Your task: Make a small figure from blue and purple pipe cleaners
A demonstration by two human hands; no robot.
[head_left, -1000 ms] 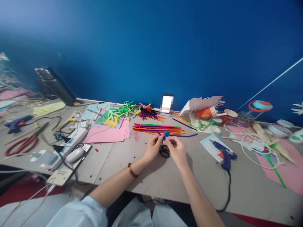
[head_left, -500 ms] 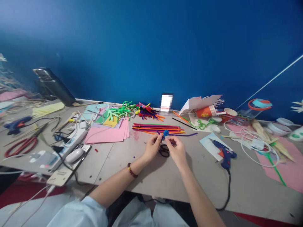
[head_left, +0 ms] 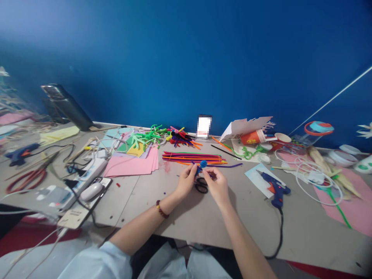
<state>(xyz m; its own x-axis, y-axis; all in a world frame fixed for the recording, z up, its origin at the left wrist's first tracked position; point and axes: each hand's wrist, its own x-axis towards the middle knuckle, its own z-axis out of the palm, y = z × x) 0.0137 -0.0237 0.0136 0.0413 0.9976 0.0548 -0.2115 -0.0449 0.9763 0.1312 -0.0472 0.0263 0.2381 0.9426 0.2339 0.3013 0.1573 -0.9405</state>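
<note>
My left hand (head_left: 186, 181) and my right hand (head_left: 217, 184) are close together over the middle of the grey table (head_left: 180, 217), fingers pinched. Between them they hold a purple pipe cleaner (head_left: 229, 166) with a blue pompom (head_left: 203, 163) at its near end; the free end trails right across the table. Black scissors (head_left: 201, 185) lie on the table just under my hands. A row of coloured pipe cleaners (head_left: 193, 157) lies just beyond the pompom.
A blue glue gun (head_left: 274, 190) lies on a paper sheet to the right, its cord running off the front edge. Pink paper sheets (head_left: 132, 164), a power strip (head_left: 87, 174), red scissors (head_left: 26, 179), paper cups (head_left: 255, 137) and white cable (head_left: 310, 178) crowd the table.
Almost nothing moved. My hands stay on the pipe cleaner and pompom, shifted slightly, and the view has settled a little.
</note>
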